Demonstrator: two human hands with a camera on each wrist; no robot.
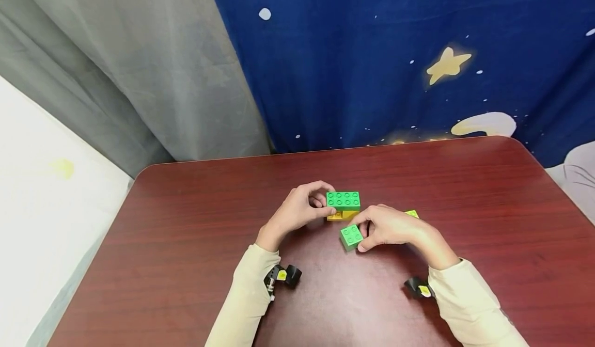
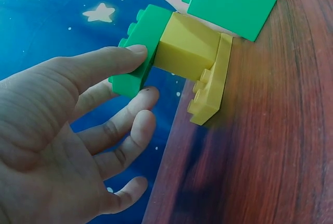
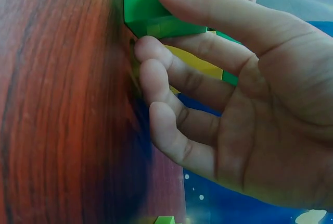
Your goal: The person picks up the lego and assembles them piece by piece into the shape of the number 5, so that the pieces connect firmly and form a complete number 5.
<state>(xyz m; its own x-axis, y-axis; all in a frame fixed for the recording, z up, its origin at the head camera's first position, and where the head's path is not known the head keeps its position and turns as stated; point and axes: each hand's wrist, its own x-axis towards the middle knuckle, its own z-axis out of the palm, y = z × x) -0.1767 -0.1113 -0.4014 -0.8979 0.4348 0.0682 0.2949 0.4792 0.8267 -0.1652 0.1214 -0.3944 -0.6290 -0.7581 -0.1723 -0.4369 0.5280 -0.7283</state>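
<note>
Head view. We listed a red-brown desk (image 1: 186, 259) before a blue star-printed curtain (image 1: 362, 68) and a grey curtain (image 1: 186, 78). Left hand (image 1: 302, 205): grip closed, thumb and fingers pinching the left end of a long green brick (image 1: 343, 201), eight studs. Right hand (image 1: 388, 225): grip closed on a small green brick (image 1: 350, 237), four studs, just nearer the person. Lime piece (image 1: 411, 214): partly hidden beyond the right hand.

Left wrist view. We saw the long green brick set on a yellow block (image 2: 187, 44), which stood on a studded yellow plate (image 2: 213, 88). The left hand's lower fingers were off the brick, loosely bent.

Right wrist view. We noted the small green brick under the right thumb, the other fingers curved below; whether its underside touched the desk, we could not tell.
</note>
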